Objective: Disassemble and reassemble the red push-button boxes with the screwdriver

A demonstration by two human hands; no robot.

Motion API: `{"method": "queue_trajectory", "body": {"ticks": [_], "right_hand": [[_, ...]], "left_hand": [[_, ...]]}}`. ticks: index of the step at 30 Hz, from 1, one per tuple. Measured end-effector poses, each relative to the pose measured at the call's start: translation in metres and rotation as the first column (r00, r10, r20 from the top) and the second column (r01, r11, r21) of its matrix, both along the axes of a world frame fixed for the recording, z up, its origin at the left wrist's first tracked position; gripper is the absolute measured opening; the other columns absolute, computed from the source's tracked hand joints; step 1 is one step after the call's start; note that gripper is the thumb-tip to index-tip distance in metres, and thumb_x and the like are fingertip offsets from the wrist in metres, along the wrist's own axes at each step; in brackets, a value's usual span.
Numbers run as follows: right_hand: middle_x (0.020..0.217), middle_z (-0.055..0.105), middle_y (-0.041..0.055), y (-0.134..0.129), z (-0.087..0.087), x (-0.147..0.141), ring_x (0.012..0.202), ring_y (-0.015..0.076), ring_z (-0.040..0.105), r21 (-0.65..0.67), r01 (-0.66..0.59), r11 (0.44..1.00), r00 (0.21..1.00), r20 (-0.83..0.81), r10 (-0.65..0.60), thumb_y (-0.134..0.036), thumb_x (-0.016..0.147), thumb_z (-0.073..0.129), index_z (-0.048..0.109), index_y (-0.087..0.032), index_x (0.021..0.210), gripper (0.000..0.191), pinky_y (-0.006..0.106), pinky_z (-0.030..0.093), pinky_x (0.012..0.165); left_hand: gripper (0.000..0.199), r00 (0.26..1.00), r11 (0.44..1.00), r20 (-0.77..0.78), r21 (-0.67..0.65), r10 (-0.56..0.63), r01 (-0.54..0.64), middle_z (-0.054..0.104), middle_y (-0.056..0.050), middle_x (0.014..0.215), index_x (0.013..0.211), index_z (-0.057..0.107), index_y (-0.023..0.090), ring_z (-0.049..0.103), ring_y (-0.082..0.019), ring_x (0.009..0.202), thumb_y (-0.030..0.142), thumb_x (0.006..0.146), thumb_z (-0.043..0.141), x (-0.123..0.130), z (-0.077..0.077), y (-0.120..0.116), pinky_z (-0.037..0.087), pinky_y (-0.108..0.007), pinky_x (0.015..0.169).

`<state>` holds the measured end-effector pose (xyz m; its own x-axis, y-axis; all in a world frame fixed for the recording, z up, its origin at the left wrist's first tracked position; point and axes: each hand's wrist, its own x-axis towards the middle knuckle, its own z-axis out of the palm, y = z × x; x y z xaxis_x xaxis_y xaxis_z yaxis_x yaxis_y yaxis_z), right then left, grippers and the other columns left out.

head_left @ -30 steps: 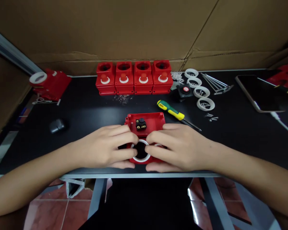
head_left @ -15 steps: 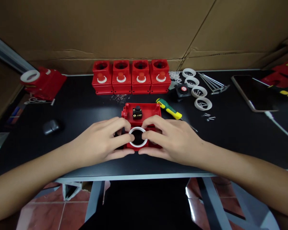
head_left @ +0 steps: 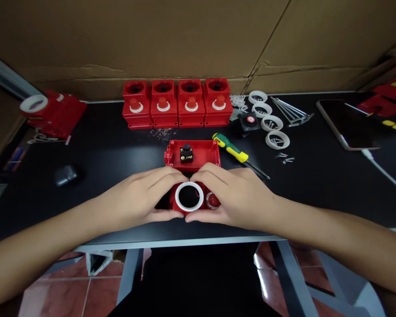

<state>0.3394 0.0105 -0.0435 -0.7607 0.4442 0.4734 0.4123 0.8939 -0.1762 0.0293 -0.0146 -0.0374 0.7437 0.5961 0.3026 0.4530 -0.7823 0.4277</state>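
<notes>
Near the front edge lies a red housing (head_left: 177, 205) with a white ring (head_left: 189, 197) around its round opening. My left hand (head_left: 148, 193) grips the housing from the left, thumb at its near edge and fingers at its far edge. My right hand (head_left: 229, 193) grips it the same way from the right, beside a red round button (head_left: 212, 200). Both hands' fingertips nearly meet around the ring. Just beyond sits an open red box (head_left: 203, 155) with a black switch block (head_left: 186, 153) inside.
Four red assembled units (head_left: 191, 105) stand at the back. To the right are a green-yellow screwdriver (head_left: 231, 149), white rings with screws (head_left: 277, 140), long bolts (head_left: 290, 112) and a phone (head_left: 346, 125). Another red unit (head_left: 57, 115) and a black case (head_left: 66, 175) are left.
My fingers have moved off the white ring's inner edge to the housing's outer sides. The ring and the red button now show more fully, and the view has shifted slightly.
</notes>
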Motion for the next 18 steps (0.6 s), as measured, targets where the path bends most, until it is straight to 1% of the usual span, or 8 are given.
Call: {"method": "queue_trajectory", "body": {"ticks": [2, 5, 7, 11, 14, 18], "right_hand": [[0.102, 0.085, 0.0066, -0.0013, -0.0002, 0.0012, 0.067, 0.0183, 0.081, -0.021, 0.018, 1.0, 1.0, 0.009, -0.018, -0.083, 0.127, 0.048, 0.082, -0.011, 0.118, 0.08, 0.034, 0.052, 0.054], [0.101, 0.084, 0.0063, -0.0011, 0.0014, 0.0033, 0.066, 0.0189, 0.079, -0.022, 0.032, 0.999, 0.999, 0.012, -0.032, -0.081, 0.127, 0.052, 0.084, -0.012, 0.118, 0.077, 0.035, 0.05, 0.054], [0.1, 0.084, 0.0062, 0.0003, 0.0023, 0.0041, 0.064, 0.019, 0.078, -0.016, 0.029, 0.999, 1.0, 0.005, -0.029, -0.081, 0.126, 0.056, 0.085, -0.011, 0.118, 0.076, 0.035, 0.051, 0.055], [0.102, 0.086, 0.0065, 0.0023, 0.0009, 0.0046, 0.068, 0.0187, 0.079, -0.054, 0.025, 0.998, 1.0, 0.002, -0.025, -0.081, 0.123, 0.066, 0.087, -0.011, 0.123, 0.073, 0.033, 0.051, 0.057], [0.103, 0.086, 0.0068, 0.0024, -0.0002, 0.0047, 0.069, 0.0178, 0.079, -0.073, 0.041, 0.997, 0.999, 0.006, -0.041, -0.081, 0.123, 0.065, 0.087, -0.012, 0.124, 0.073, 0.032, 0.049, 0.058], [0.101, 0.087, 0.0069, 0.0029, 0.0027, 0.0044, 0.068, 0.0174, 0.079, -0.084, 0.055, 0.995, 0.998, 0.006, -0.055, -0.083, 0.125, 0.058, 0.088, -0.012, 0.121, 0.077, 0.033, 0.048, 0.058]], "left_hand": [[0.041, 1.0, 1.0, 0.01, -0.017, -0.009, 0.009, 0.087, -0.015, 0.139, 0.153, 0.07, 0.018, 0.09, -0.028, 0.119, 0.044, 0.124, 0.083, 0.0009, 0.0011, 0.0006, 0.075, -0.035, 0.107], [0.042, 1.0, 1.0, 0.009, -0.022, -0.006, 0.006, 0.086, -0.015, 0.136, 0.153, 0.071, 0.016, 0.089, -0.026, 0.115, 0.047, 0.126, 0.079, 0.0014, 0.0031, 0.0014, 0.074, -0.032, 0.103], [0.042, 1.0, 1.0, 0.005, -0.013, 0.001, -0.001, 0.086, -0.015, 0.137, 0.154, 0.072, 0.016, 0.089, -0.027, 0.116, 0.047, 0.126, 0.079, 0.0013, 0.0039, 0.0015, 0.074, -0.033, 0.104], [0.044, 0.999, 0.998, -0.013, 0.057, 0.03, -0.03, 0.088, -0.016, 0.136, 0.154, 0.073, 0.016, 0.09, -0.03, 0.117, 0.049, 0.126, 0.079, 0.0009, 0.003, 0.0012, 0.074, -0.038, 0.105], [0.044, 0.999, 0.994, -0.04, 0.105, 0.034, -0.03, 0.088, -0.017, 0.135, 0.153, 0.072, 0.015, 0.09, -0.03, 0.116, 0.052, 0.129, 0.073, 0.0011, 0.0019, 0.001, 0.074, -0.038, 0.103], [0.044, 0.998, 0.994, -0.047, 0.109, 0.032, -0.027, 0.088, -0.016, 0.134, 0.152, 0.071, 0.015, 0.09, -0.03, 0.115, 0.053, 0.13, 0.07, 0.0027, 0.0038, 0.0007, 0.074, -0.038, 0.102]]}}
